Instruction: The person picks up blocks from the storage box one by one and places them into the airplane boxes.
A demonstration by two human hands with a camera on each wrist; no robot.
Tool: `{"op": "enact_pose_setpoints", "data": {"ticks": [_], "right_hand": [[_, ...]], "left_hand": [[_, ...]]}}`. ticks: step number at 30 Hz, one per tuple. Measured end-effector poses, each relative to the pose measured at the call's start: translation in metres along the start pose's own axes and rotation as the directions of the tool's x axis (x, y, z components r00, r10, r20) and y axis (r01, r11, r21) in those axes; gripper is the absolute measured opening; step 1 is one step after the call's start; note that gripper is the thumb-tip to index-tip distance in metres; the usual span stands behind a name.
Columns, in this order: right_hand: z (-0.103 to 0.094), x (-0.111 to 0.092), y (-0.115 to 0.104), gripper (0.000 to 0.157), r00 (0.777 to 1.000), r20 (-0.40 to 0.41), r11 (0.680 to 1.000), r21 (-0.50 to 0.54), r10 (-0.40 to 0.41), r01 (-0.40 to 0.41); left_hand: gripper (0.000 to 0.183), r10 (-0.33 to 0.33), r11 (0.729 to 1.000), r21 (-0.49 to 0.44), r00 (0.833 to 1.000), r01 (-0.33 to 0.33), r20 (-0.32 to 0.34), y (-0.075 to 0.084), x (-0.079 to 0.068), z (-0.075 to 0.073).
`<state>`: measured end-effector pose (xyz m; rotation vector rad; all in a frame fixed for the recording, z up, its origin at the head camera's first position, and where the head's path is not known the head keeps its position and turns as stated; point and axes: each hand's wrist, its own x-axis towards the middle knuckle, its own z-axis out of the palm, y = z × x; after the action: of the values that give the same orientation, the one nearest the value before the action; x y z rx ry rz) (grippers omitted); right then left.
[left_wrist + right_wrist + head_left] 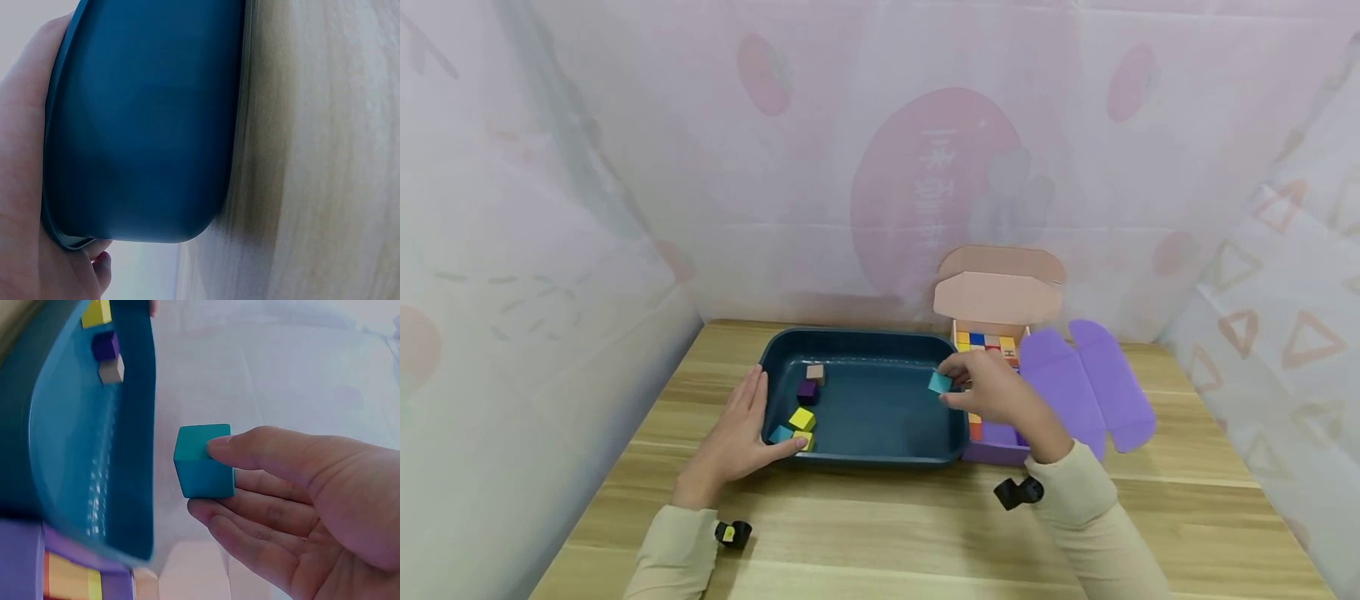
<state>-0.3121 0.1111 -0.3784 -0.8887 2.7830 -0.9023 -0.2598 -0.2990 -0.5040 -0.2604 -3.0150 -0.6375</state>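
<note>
Between thumb and fingers, my right hand (992, 387) pinches a teal cube (203, 461) above the right end of a dark blue tray (880, 417). My left hand (733, 437) lies over the tray's left rim, with the thumb along the front corner and the fingers straight along the side. Inside the tray at the left are a beige cube (816, 374), a purple cube (807, 392), two yellow cubes (802, 418) and a blue cube (780, 434). In the left wrist view, the tray's outer wall (144, 125) fills the middle, with the hand along its rim.
Right of the tray stands an open box (996, 454) holding several coloured cubes (992, 341). Its purple flaps (1075, 383) spread to the right and a pink lid (997, 296) stands up behind. Wood-grain table (865, 533) lies in front; patterned cloth (820, 167) hangs around.
</note>
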Motion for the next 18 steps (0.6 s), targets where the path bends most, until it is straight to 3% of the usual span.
{"op": "enact_pose_setpoints", "data": {"ticks": [10,18], "right_hand": [[-0.018,-0.025,0.043,0.019,0.996,0.014,0.996,0.009,0.092,-0.092],[-0.008,-0.03,0.066,0.025,0.985,0.057,0.985,-0.054,0.166,-0.163]], "left_hand": [[0.133,-0.017,1.0,-0.002,1.0,0.017,-0.003,0.0,-0.001,0.001],[0.133,-0.016,1.0,0.002,1.0,0.016,-0.009,-0.002,-0.002,0.001]]}}
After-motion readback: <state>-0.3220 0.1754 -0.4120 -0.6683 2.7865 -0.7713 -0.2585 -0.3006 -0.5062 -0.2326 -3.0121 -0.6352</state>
